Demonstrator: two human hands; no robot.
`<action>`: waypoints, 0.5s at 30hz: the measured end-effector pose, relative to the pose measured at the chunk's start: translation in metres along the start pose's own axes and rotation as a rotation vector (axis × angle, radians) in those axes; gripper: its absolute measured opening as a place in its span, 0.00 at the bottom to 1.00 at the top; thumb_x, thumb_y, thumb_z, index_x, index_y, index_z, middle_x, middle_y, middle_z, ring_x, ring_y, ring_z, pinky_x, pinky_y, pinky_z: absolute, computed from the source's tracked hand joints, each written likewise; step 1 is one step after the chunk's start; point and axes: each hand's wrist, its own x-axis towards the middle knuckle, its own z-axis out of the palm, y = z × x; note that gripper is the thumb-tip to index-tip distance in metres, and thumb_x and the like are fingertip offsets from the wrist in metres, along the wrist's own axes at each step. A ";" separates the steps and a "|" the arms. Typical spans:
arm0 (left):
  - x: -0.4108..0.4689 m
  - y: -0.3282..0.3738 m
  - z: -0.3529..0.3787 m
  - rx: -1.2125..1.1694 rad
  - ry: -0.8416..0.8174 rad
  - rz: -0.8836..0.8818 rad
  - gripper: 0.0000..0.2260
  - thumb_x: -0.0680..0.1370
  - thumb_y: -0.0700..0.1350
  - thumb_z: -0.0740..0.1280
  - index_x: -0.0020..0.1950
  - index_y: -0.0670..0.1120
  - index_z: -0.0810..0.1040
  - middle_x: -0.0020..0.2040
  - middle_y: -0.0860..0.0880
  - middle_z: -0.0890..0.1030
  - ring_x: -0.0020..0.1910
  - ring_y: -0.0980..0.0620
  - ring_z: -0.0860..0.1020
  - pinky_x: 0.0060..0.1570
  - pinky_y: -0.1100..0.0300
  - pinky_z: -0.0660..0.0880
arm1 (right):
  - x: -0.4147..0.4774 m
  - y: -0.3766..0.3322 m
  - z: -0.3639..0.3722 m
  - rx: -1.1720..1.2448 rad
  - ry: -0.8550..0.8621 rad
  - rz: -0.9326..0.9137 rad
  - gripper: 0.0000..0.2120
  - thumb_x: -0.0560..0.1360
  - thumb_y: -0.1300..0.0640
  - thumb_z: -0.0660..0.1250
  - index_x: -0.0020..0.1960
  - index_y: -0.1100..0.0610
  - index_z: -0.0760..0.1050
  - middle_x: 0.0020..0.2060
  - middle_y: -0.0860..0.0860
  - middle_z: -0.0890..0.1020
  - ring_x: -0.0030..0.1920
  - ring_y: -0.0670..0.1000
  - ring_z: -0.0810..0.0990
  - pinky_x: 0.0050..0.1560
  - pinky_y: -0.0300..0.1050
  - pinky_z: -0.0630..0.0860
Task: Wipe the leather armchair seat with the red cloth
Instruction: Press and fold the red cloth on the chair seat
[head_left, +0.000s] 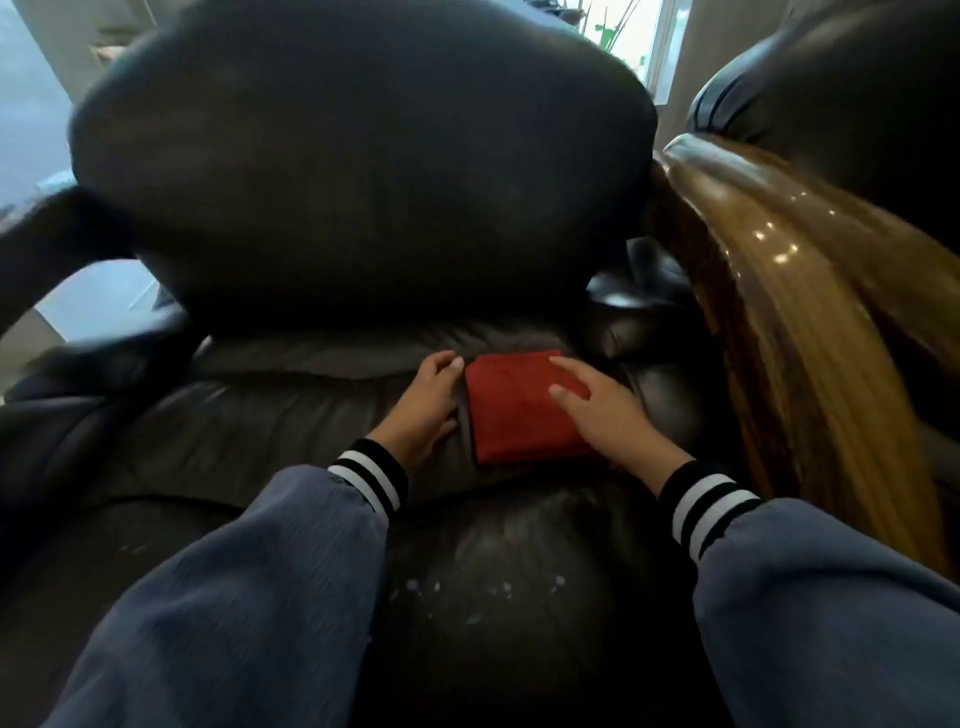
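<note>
We count one red cloth (519, 405), two hands — left hand (423, 410), right hand (608, 410) — two striped cuffs (371, 475), one armchair seat (291, 415).

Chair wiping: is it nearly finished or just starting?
Looks like just starting. Done: the red cloth lies folded flat on the seat. In hand: the right hand rests on the cloth's edge; the left hand lies open on the leather beside it. Left: white specks on the front of the seat need wiping.

Folded red cloth (519, 410) lies flat on dark leather seat (291, 415).
</note>
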 end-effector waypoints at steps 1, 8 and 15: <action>0.001 0.001 0.003 0.027 0.027 0.000 0.15 0.81 0.55 0.58 0.68 0.57 0.66 0.61 0.54 0.71 0.56 0.51 0.72 0.56 0.51 0.68 | -0.001 0.002 -0.001 -0.073 -0.029 0.009 0.23 0.76 0.47 0.66 0.70 0.43 0.69 0.69 0.49 0.74 0.68 0.52 0.72 0.69 0.53 0.68; 0.019 0.000 0.009 0.200 0.088 -0.052 0.21 0.79 0.43 0.64 0.71 0.45 0.65 0.54 0.46 0.76 0.48 0.53 0.74 0.43 0.58 0.71 | 0.005 0.021 0.013 -0.302 -0.152 0.052 0.28 0.76 0.49 0.68 0.74 0.47 0.65 0.78 0.57 0.55 0.76 0.60 0.56 0.74 0.56 0.58; 0.032 -0.009 0.011 0.052 0.070 -0.098 0.27 0.78 0.34 0.62 0.74 0.52 0.61 0.50 0.45 0.79 0.47 0.51 0.79 0.39 0.60 0.77 | 0.008 0.030 0.016 -0.183 -0.065 0.221 0.30 0.73 0.51 0.71 0.72 0.53 0.68 0.73 0.63 0.63 0.71 0.63 0.65 0.72 0.52 0.63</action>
